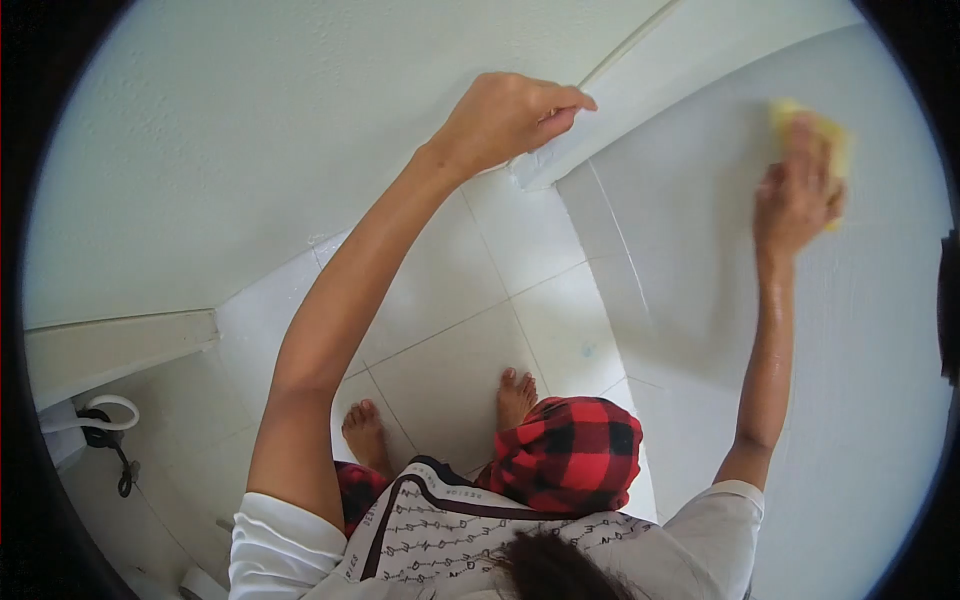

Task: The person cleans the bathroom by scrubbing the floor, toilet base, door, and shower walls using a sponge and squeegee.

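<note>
Hair (562,572); yellow sponge (837,146), long axis apparently forward

Left side: a broad white surface (200,170), wall or door, with small bumps or drops.
Right side: a smooth pale grey wall (680,230), thin joint lines low down.
Between them: a white upright strip (700,65).
Floor: large pale tiles (445,345) with thin dark joints.
Lower left: a pale ledge (120,345); beyond it, a white loop (130,408).
Light: soft, with faint shadows on the grey wall.
</note>
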A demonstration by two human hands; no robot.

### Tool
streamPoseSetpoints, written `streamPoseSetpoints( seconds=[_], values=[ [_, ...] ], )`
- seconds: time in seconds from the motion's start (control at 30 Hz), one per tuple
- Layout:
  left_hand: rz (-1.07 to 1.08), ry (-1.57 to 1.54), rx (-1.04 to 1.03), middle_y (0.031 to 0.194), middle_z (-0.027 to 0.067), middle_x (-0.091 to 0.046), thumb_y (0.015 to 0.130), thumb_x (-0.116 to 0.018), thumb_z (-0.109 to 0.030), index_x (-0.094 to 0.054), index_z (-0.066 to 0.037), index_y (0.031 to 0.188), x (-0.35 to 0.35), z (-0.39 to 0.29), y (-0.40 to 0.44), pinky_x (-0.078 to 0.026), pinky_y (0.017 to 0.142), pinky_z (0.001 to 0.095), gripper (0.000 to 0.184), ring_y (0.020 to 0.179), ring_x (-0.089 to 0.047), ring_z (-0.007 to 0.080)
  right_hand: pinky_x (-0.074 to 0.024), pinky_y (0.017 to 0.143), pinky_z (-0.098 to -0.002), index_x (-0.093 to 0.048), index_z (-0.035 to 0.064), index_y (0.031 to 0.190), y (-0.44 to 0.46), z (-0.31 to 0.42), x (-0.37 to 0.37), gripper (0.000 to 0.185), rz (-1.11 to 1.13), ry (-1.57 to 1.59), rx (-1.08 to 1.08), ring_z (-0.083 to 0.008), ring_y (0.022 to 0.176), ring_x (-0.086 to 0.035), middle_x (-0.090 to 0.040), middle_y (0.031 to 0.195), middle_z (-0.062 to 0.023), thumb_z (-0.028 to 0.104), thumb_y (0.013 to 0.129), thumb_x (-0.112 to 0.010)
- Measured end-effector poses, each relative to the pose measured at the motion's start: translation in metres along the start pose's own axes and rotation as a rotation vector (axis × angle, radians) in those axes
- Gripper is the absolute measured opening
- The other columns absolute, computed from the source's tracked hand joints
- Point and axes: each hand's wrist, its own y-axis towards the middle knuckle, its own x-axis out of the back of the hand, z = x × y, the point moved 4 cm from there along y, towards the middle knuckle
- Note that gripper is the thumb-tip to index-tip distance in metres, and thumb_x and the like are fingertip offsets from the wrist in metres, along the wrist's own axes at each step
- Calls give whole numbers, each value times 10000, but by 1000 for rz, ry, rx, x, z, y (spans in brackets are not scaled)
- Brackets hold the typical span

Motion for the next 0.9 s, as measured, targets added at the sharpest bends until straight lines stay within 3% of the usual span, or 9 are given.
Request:
streamPoseSetpoints(
  seconds=[0.2,0.27,0.4,0.43,0.63,0.7,0.73,0.8,0.9],
  values=[
    [-1,-12,46,774,20,-670,772,-639,-111,-677,-172,929,4,3,-4,-464,559,239,173,596,-602,152,-194,1076,-428,-247,58,1384,-154,161,-152,517,605,-359,205,-222,1297,-304,-297,1424,-82,183,901,-382],
    [-22,-34,48,791,16,-671,781,-632,-113,-675,-173,928,6,11,-12,-463,561,249,165,590,-594,155,-179,1088,-379,-259,74,1382,-292,228,-189,539,598,230,312,-185,1321,-241,-276,1434,-44,165,868,-395],
    [1,-151,5,794,19,-671,791,-615,-103,-671,-162,935,0,13,-13,-476,576,262,165,614,-603,155,-166,1092,-392,-237,105,1395,-180,115,-86,565,1177,388,104,-195,1312,-254,-242,1448,-12,167,865,-420],
    [41,-180,86,800,18,-672,796,-608,-101,-670,-151,938,-5,19,-12,-479,580,266,163,626,-607,154,-169,1088,-415,-211,119,1406,-159,58,-70,584,486,-92,310,-207,1317,-246,-230,1454,-5,167,869,-434],
    [104,-176,99,827,14,-668,825,-570,-110,-667,-121,950,-39,4,-12,-482,619,269,159,693,-622,162,-41,1082,-457,-210,115,1410,-31,-48,18,537,-16,-245,-215,-214,1357,-165,-195,1472,-27,336,944,-361],
    [104,-183,19,821,14,-660,834,-562,-133,-665,-128,939,-52,-1,-10,-476,634,280,146,702,-614,173,-70,1089,-462,-197,111,1407,-187,31,-71,509,642,-36,-248,-276,1334,-210,-232,1453,-63,281,948,-337],
    [87,-169,18,821,14,-660,834,-562,-133,-665,-128,939,-51,-2,-7,-476,634,280,146,702,-614,173,-66,1099,-433,-194,113,1405,-253,104,-79,521,580,-485,338,-231,1325,-229,-251,1442,-62,275,936,-355],
    [154,-153,-19,855,15,-662,835,-556,-141,-665,-126,935,-48,-12,-9,-478,653,289,149,718,-615,182,-239,1053,-410,-258,102,1380,-394,160,-84,527,1072,345,386,-197,1272,-322,-341,1394,-24,252,898,-410],
    [171,-271,25,892,13,-663,833,-550,-138,-668,-122,929,-48,-7,-13,-477,672,293,153,734,-612,192,-200,1056,-426,-320,140,1363,-343,70,-33,475,1129,276,123,-207,1250,-351,-368,1379,-22,263,910,-395]
  ],
)
